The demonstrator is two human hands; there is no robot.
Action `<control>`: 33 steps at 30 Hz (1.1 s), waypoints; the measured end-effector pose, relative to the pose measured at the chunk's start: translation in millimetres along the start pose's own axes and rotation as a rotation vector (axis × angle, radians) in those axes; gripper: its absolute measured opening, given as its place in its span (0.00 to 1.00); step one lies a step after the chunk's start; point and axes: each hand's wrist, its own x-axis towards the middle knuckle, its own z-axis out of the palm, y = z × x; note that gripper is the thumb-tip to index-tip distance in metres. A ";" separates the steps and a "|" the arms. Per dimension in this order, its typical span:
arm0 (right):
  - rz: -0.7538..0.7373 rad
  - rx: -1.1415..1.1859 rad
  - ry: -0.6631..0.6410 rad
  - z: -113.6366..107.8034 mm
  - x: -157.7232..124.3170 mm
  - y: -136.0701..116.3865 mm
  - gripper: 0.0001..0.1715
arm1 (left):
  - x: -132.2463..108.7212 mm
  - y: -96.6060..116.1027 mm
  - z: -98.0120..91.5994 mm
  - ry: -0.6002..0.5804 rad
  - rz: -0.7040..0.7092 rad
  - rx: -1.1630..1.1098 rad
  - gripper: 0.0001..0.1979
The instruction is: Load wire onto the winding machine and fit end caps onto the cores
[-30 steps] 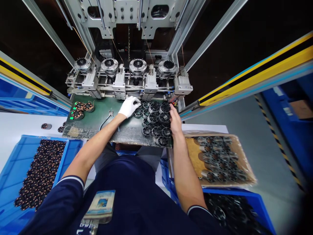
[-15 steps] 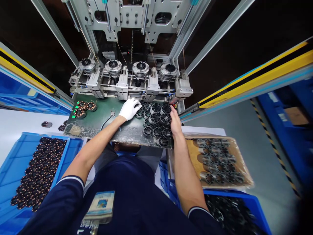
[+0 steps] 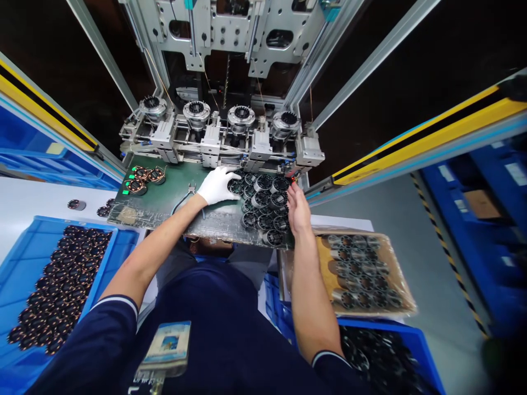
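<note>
A cluster of black-and-silver motor stator cores [image 3: 263, 200] stands on the green worktop [image 3: 177, 208], in front of the machine. At its left edge, my left hand [image 3: 217, 186], in a white glove, has its thumb and fingers apart around the outer cores. My bare right hand [image 3: 298, 209] lies along the cluster's right side with fingers stretched out against the cores. Neither hand has a core lifted. Wire cutters [image 3: 191, 190] with blue handles lie left of my gloved hand, partly under my forearm. Several copper-wound stators [image 3: 142, 178] with green tags sit at the worktop's left.
Ahead is a winding machine with several round holders [image 3: 241, 118] carrying cores. A blue bin [image 3: 24, 258] of wound stators stands at left. To the right are a carton [image 3: 323, 263] of metal rings and a blue bin [image 3: 426, 351] of black parts. Yellow-edged posts flank the machine.
My left hand's thumb and fingers have spread wider at the cluster's left edge. My right hand has shifted slightly, its fingers still along the right side. The view has moved a little.
</note>
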 end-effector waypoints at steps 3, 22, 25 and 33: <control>0.041 0.078 0.074 -1.9 -18.2 -13.8 0.52 | -3.4 6.8 -3.8 0.000 0.020 -0.028 0.39; -0.553 -0.831 -0.236 76.3 150.7 -175.6 0.51 | 22.2 -166.5 -237.4 -0.008 -0.289 0.359 0.35; -0.469 -0.952 -0.249 76.6 177.2 -160.5 0.56 | 15.9 -182.7 -222.0 0.011 -0.250 0.384 0.37; -0.600 -1.007 -0.367 154.2 185.4 -199.7 0.49 | 74.8 -143.7 -237.1 -0.081 -0.227 0.393 0.36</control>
